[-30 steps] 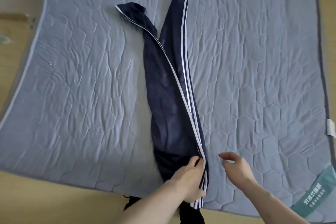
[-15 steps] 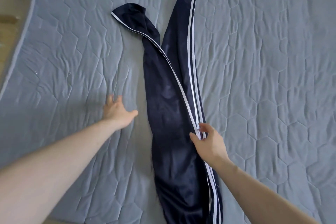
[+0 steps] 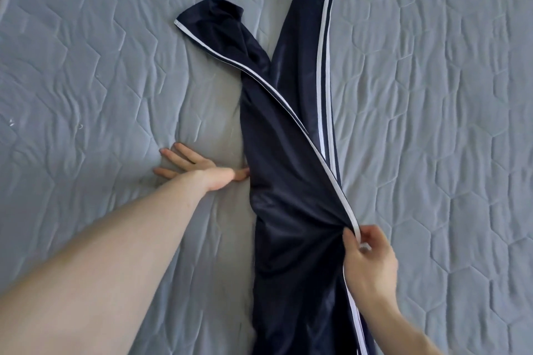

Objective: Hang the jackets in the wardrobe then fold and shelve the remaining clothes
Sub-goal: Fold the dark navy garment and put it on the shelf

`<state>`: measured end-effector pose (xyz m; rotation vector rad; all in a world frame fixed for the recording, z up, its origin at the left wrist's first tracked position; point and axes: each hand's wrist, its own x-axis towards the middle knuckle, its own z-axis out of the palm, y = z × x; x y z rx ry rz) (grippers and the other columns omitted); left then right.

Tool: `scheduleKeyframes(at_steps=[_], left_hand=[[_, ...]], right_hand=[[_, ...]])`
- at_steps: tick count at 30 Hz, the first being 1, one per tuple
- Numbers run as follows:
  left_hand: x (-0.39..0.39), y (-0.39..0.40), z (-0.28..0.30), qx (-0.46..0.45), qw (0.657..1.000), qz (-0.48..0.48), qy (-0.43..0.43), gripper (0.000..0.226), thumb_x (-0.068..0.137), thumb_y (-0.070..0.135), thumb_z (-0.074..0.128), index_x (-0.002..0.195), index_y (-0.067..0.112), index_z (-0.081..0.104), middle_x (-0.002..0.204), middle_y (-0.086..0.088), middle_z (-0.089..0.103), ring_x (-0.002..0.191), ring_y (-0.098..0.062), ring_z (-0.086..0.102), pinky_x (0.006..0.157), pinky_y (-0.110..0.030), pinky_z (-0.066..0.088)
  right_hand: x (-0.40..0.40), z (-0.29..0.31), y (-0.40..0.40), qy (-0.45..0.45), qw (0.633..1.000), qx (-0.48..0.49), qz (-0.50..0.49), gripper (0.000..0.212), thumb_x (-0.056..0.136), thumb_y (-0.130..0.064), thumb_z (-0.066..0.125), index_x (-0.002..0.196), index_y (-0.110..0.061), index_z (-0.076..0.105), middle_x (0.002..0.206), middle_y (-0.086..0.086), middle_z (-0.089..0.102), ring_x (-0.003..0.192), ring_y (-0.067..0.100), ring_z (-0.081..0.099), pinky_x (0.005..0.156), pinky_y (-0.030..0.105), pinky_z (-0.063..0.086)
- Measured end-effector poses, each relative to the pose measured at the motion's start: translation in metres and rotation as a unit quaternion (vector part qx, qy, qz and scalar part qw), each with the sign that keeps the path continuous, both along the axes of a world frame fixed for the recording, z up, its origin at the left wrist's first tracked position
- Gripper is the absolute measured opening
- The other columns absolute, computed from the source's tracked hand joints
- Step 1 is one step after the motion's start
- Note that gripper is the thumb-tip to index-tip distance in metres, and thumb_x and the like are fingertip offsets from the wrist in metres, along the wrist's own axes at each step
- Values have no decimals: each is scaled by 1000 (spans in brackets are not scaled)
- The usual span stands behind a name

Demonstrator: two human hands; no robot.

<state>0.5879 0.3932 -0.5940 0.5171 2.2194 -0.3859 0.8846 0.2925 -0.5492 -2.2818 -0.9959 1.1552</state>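
Grey quilted mattress pad (image 3: pixel 432 153): fills view, hexagon stitching, wrinkled.
Navy track pants (image 3: pixel 288 181): lie lengthwise at centre of pad, white side stripes, legs crossing, far cuffs splayed apart.
Your left hand (image 3: pixel 196 170): spread flat, pressed on pad, thumb touching pants' left edge.
Your right hand (image 3: pixel 369 262): pinching striped right seam, lifting it slightly.

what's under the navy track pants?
The navy track pants lie on the grey quilted mattress pad. One pant leg crosses over the other. The right hand pinches the striped edge; anything beneath the fabric is hidden.
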Motion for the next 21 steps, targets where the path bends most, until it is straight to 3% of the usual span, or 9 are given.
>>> scheduleKeyframes(at_steps=[3, 5, 7, 10, 12, 15, 18, 20, 21], left_hand=[[-1, 12, -8, -29, 999, 30, 0, 192, 15, 93, 73, 147, 12, -41, 155, -17, -46, 146, -58, -20, 117, -71, 0], [-5, 18, -12, -49, 998, 48, -4, 196, 9, 89, 74, 144, 10, -44, 151, -21, -48, 145, -60, -19, 116, -71, 0], [-8, 23, -16, -63, 996, 66, -16, 198, 6, 85, 75, 139, 8, -49, 142, -24, -56, 144, -61, -20, 115, -72, -1], [-7, 26, -20, -42, 993, 107, -33, 202, 1, 80, 81, 128, 6, -57, 120, -25, -70, 142, -60, -25, 114, -73, -5], [-5, 27, -21, -25, 991, 123, -48, 203, 0, 75, 86, 118, 5, -63, 118, -23, -70, 142, -59, -27, 114, -73, -7], [-8, 29, -15, -37, 988, 139, -55, 201, 4, 72, 89, 115, 5, -65, 123, -24, -69, 138, -59, -31, 112, -75, -6], [-8, 29, -8, -36, 993, 109, -39, 197, 17, 71, 91, 129, 8, -58, 133, -23, -65, 137, -60, -35, 112, -76, -4], [-4, 31, -8, -31, 993, 107, -33, 187, 34, 65, 94, 137, 10, -52, 140, -22, -60, 135, -59, -37, 114, -74, -2], [-3, 31, -9, -24, 994, 108, -18, 175, 50, 59, 92, 140, 11, -50, 145, -22, -55, 137, -58, -35, 117, -73, 0]], right_hand=[[-4, -3, 8, -17, 997, -66, 22, 12, 92, -21, 67, 98, -28, 60, 89, -8, 67, 90, 19, 65, 67, 29, 42], [-18, 2, 27, -49, 997, -32, 59, 39, 85, -17, 71, 116, -32, 52, 110, -16, 60, 99, 16, 61, 77, 33, 41], [-39, 10, 60, -66, 992, 24, 101, 57, 80, -18, 72, 127, -37, 45, 124, -20, 52, 98, 7, 56, 79, 32, 39], [-83, 14, 122, -39, 975, 90, 200, 62, 83, -29, 73, 136, -38, 44, 133, -22, 46, 92, -2, 53, 75, 17, 38], [-118, 14, 166, -29, 953, 133, 269, 63, 86, -35, 74, 141, -35, 45, 136, -21, 44, 96, -6, 47, 75, 10, 36], [-161, 13, 223, -60, 935, 112, 331, 64, 86, -37, 75, 144, -30, 48, 140, -11, 48, 96, 6, 51, 81, 22, 42], [-182, 13, 254, -71, 939, 11, 337, 43, 87, -36, 74, 128, -27, 63, 114, -5, 67, 99, 20, 66, 77, 27, 49], [-183, 16, 264, -32, 955, 36, 294, 12, 91, -36, 68, 96, -25, 71, 79, -12, 67, 74, 9, 65, 56, 20, 44], [-179, 18, 267, -2, 963, 77, 256, 19, 92, -37, 64, 79, -23, 66, 64, -15, 60, 58, 3, 57, 48, 16, 38]])
